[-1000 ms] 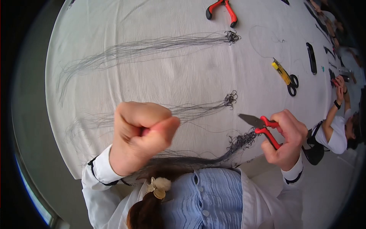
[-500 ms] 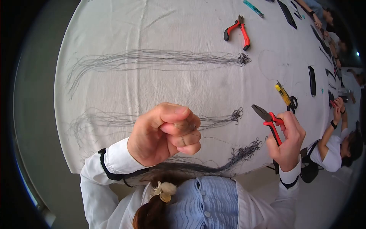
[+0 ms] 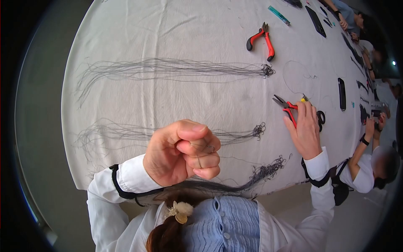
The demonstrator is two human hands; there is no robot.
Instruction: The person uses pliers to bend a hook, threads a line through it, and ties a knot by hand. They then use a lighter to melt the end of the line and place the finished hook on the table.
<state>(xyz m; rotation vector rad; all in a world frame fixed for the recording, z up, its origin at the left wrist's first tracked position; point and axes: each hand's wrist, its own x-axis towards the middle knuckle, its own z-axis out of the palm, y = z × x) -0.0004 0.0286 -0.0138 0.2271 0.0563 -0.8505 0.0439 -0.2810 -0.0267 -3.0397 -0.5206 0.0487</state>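
Observation:
My left hand (image 3: 182,152) is closed in a loose fist above the white cloth, with a thin dark strand (image 3: 200,157) running across its fingers. My right hand (image 3: 307,130) rests low at the table's right, its fingers stretched out over the handles of red-handled pliers (image 3: 287,108). The pliers' jaws stand apart and point left. Just past the fingertips shows a bit of a yellow tool (image 3: 304,99), mostly covered by the hand. Below my left hand lies a thick dark bundle of strands (image 3: 235,186) with tangled curls at its right end.
Two thinner strand bundles, an upper one (image 3: 176,67) and a middle one (image 3: 121,131), lie across the cloth. A second pair of pliers (image 3: 263,41), a teal cutter (image 3: 279,15), black scissors handles (image 3: 321,119) and a dark phone-like object (image 3: 342,94) are about. Other people sit at right.
My right hand has moved up and brought the pliers down to the table. Its fingers have straightened, the jaws have spread, and it now covers most of the yellow tool. My left hand stays nearly still.

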